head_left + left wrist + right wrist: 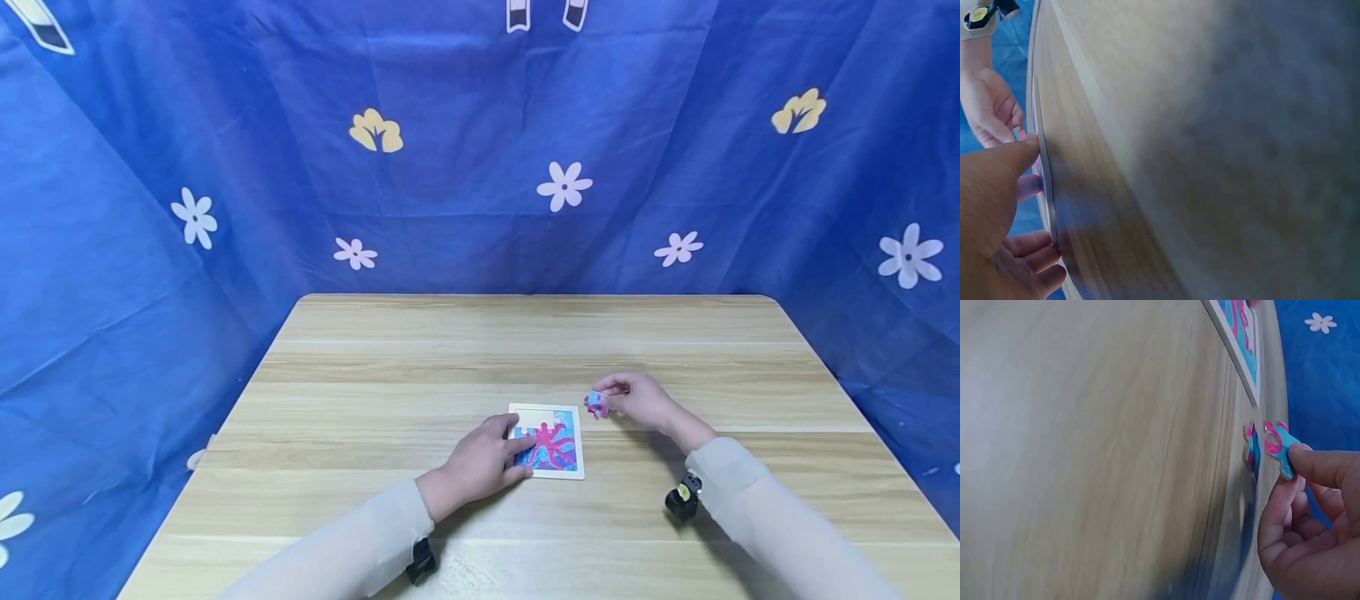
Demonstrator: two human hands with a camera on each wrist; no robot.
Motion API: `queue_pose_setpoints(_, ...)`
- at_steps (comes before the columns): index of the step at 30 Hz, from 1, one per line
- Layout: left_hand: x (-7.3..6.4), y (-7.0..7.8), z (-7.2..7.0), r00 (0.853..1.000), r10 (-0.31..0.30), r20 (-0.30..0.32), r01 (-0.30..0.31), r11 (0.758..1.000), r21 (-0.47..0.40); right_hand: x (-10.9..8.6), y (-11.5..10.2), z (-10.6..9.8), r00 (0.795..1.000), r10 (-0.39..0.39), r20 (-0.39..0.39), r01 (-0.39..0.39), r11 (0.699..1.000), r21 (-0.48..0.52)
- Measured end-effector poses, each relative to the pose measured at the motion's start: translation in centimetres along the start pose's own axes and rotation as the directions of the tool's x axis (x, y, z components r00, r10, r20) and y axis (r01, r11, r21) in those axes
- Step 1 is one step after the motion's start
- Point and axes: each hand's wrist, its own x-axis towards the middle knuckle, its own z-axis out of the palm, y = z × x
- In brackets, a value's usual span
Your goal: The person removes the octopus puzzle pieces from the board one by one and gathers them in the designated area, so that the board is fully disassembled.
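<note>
A square jigsaw puzzle board [580, 467] with a pale rim lies on the table, showing a pink octopus on blue. Bare cream base shows in its far left part. Spread over the board's left side, my left hand [483, 458] rests its thumb and fingers on the rim, with the index finger across the picture. Just right of the board, my right hand [641, 402] pinches a blue and pink puzzle piece [1280, 445] between thumb and fingers. Close beside that piece, a second puzzle piece [1251, 449] lies on the wood in the right wrist view.
The wood-grain table [360, 367] has rounded far corners. Behind and along its sides hangs a blue cloth [465, 142] with white flowers and yellow trees. A black wrist camera [682, 497] sits at the right cuff, another [422, 561] at the left.
</note>
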Motion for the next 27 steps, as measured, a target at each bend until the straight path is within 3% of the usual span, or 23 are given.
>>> queue_pose_setpoints(13,0.0,0.0,0.1,1.000,0.002,-0.007,-0.002,1.000,0.001,-0.8,1.2,-2.4,0.998,-0.019,0.052,0.018,1.000,0.007)
queue_pose_setpoints(23,0.0,0.0,0.1,1.000,-0.004,-0.006,0.004,1.000,-0.007,-1.1,2.1,-3.8,0.993,0.026,0.115,-0.027,1.000,0.005)
queue_pose_setpoints(27,-0.1,0.0,0.2,0.999,0.012,-0.033,-0.013,1.000,-0.011,-1.1,2.4,-4.2,0.993,0.036,0.116,-0.035,0.999,-0.012)
